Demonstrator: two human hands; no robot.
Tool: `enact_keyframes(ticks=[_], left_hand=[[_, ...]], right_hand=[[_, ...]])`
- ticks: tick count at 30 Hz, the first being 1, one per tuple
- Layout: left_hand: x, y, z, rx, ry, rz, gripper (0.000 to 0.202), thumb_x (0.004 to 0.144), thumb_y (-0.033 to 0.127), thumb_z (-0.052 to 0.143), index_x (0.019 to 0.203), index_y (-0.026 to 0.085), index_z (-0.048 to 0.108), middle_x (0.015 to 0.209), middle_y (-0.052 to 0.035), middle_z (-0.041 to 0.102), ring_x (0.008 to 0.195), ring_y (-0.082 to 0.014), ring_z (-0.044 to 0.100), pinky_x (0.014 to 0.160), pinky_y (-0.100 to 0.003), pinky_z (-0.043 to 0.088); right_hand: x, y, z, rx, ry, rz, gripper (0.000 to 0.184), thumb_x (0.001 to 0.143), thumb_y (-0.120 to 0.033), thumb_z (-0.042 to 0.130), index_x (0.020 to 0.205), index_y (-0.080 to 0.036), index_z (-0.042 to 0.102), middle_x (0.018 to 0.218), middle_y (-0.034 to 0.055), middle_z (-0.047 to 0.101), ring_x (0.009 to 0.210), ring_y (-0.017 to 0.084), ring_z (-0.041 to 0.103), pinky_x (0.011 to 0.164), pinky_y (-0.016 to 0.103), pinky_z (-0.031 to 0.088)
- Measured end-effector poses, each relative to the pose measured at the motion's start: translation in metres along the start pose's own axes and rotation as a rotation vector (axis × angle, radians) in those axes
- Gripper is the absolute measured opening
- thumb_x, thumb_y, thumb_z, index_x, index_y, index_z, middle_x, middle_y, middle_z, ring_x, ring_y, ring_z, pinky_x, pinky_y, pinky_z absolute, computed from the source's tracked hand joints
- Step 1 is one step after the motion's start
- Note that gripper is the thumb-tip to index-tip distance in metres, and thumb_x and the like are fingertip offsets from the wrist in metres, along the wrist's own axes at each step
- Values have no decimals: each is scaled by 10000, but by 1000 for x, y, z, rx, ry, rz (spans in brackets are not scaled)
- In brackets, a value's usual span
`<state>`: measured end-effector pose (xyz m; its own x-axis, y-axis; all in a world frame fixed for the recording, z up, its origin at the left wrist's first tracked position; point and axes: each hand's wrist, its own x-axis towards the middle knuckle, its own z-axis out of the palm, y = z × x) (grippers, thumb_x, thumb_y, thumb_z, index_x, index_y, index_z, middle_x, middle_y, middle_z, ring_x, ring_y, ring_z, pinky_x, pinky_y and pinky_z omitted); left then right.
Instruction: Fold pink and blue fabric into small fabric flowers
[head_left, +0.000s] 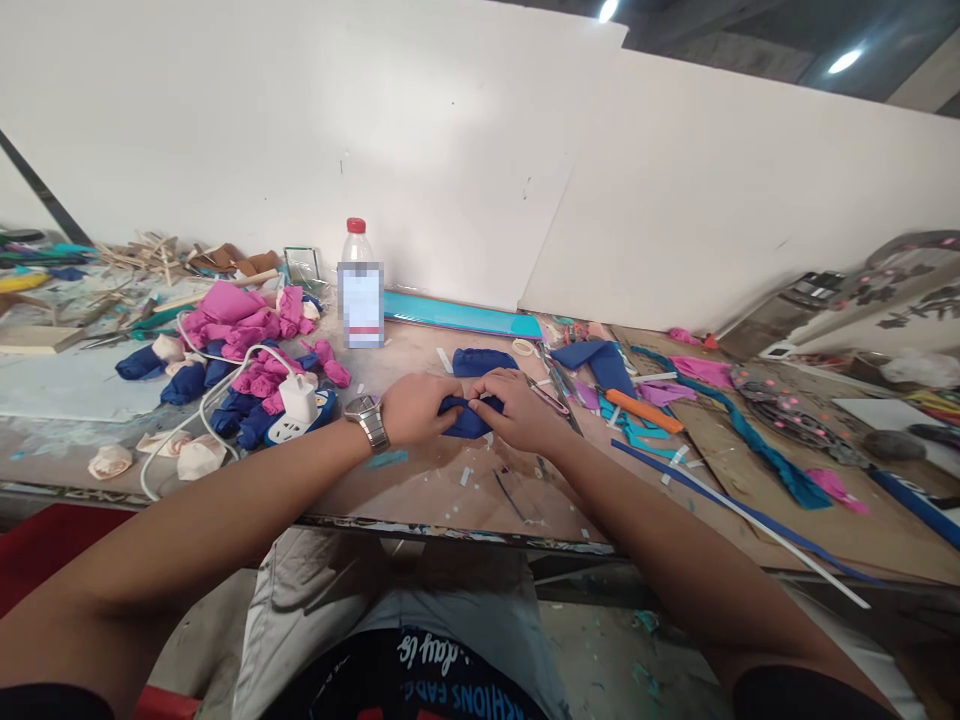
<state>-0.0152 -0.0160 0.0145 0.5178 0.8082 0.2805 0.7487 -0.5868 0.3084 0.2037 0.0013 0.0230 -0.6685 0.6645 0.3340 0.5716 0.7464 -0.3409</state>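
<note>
Both my hands meet over the middle of the workbench [420, 490]. My left hand [416, 408], with a metal watch on its wrist, and my right hand [517, 408] are closed on the same small piece of dark blue foam [465, 418], pinching it from either side. Just behind the hands lies another dark blue foam piece [480, 361]. Further right lie a blue foam cutout [600, 362] and an orange-handled tool [643, 410].
A plastic bottle with a red cap [360, 290] stands behind my hands. Pink and blue foam rolls [240, 350] are heaped at the left, beside a white power strip with a charger [300, 405]. Teal and blue strips [750, 440] trail right. White boards [450, 140] back the bench.
</note>
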Motion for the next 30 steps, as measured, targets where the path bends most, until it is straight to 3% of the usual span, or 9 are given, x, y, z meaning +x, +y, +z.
enact_keyframes(ticks=[7, 18, 25, 30], left_hand=[[-2, 0, -1, -96, 32, 46, 221, 939, 358, 568, 1010, 227, 731, 954, -42, 772, 861, -221, 690, 739, -314, 440], [0, -3, 2, -224, 73, 125, 224, 973, 291, 545, 1031, 226, 752, 973, -25, 788, 848, -184, 687, 761, -278, 434], [1, -2, 2, -207, 46, 59, 247, 974, 351, 567, 993, 217, 775, 909, -29, 788, 773, -174, 665, 699, -277, 391], [1, -2, 2, -214, 53, 57, 214, 932, 282, 564, 920, 205, 762, 847, -19, 770, 735, -166, 638, 683, -282, 375]], right_hand=[[0, 0, 0, 10, 6, 3, 150, 1004, -318, 533, 958, -216, 632, 1005, 64, 719, 1000, 247, 599, 977, 430, 347], [0, 0, 0, -4, 29, -57, 94, 967, -257, 550, 904, -219, 609, 967, 53, 720, 1002, 238, 608, 977, 425, 342], [-1, 1, -1, -21, 44, -51, 96, 944, -253, 579, 867, -215, 623, 911, 40, 700, 995, 237, 598, 976, 422, 332], [0, 6, -1, -41, 24, -49, 135, 966, -262, 546, 870, -210, 624, 912, 48, 700, 987, 239, 593, 954, 417, 335]])
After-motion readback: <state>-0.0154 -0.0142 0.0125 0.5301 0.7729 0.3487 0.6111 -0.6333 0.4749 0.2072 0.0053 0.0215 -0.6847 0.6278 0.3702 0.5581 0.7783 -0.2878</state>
